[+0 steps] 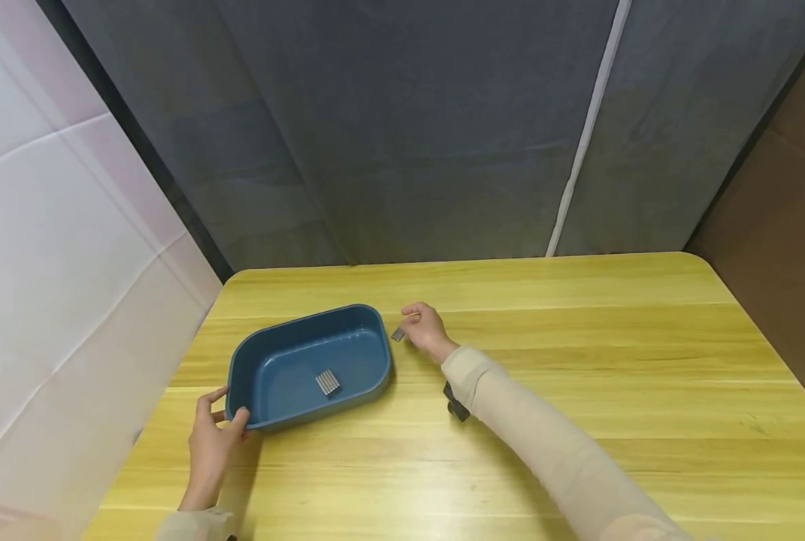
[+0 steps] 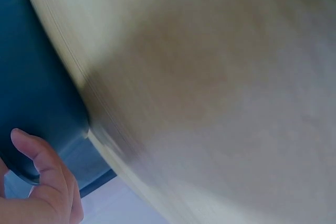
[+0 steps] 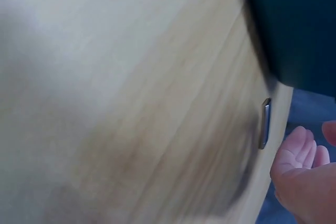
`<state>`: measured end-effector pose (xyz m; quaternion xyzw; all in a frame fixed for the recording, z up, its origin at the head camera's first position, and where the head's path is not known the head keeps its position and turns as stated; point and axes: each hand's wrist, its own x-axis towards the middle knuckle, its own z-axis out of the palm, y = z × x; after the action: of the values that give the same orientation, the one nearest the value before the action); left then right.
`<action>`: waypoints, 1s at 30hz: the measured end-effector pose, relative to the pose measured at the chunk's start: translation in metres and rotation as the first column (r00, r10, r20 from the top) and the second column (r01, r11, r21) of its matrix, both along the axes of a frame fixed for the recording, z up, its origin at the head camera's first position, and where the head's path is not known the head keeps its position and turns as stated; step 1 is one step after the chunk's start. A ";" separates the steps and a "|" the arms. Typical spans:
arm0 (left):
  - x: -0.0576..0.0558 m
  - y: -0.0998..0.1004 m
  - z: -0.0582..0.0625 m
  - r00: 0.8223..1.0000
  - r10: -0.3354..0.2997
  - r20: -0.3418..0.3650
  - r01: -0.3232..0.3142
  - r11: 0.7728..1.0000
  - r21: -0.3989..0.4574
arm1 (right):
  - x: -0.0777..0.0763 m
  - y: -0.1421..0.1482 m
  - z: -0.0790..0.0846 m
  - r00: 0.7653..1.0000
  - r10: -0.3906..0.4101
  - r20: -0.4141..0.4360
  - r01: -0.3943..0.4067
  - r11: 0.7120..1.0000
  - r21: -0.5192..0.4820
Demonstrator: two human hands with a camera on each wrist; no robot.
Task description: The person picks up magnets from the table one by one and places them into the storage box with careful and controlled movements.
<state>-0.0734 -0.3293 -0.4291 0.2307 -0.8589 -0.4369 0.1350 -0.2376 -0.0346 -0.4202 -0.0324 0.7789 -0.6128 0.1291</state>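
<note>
A deep blue rectangular plastic basin stands tilted across the left half of the table in the head view. My left hand grips its near left corner, thumb at the rim; the left wrist view shows the bent fingers against the blue wall. Inside the basin lies a small silvery ridged block. Just right of the basin is a small grey metallic piece, resting on the table. My right hand hovers beside that piece, fingers loosely bent and thumb apart, with nothing visibly held.
A black wrist device shows under the right sleeve. The yellow wood-grain table extends to the right. A dark grey cloth hangs behind the far edge, a white panel on the left and a brown one on the right.
</note>
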 end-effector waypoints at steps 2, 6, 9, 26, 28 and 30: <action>0.002 0.004 0.005 1.000 -0.002 0.005 0.002 1.000 0.000 | 0.000 0.001 -0.003 1.000 0.004 0.013 -0.005 1.000 0.013; 0.006 0.011 0.014 1.000 0.000 0.012 0.000 1.000 -0.005 | -0.001 0.003 -0.007 1.000 -0.003 0.021 0.003 1.000 0.022; 0.007 0.013 0.017 1.000 0.001 0.017 -0.001 1.000 -0.006 | -0.002 0.003 -0.009 1.000 -0.012 0.024 0.012 1.000 0.014; 0.009 0.014 0.017 1.000 -0.005 0.022 0.004 1.000 0.009 | 0.002 0.003 -0.016 0.999 -0.027 0.045 0.025 0.998 0.052; 0.008 0.012 0.014 1.000 -0.006 0.008 0.006 1.000 0.007 | 0.002 0.002 -0.016 0.999 -0.017 0.042 0.015 0.998 0.062; 0.007 0.009 0.008 1.000 -0.007 0.002 0.007 1.000 0.009 | 0.002 0.002 -0.017 0.999 -0.008 0.036 0.005 0.997 0.081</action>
<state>-0.0664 -0.3208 -0.4207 0.2287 -0.8578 -0.4410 0.1317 -0.2357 -0.0328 -0.4371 -0.0134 0.8008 -0.5816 0.1422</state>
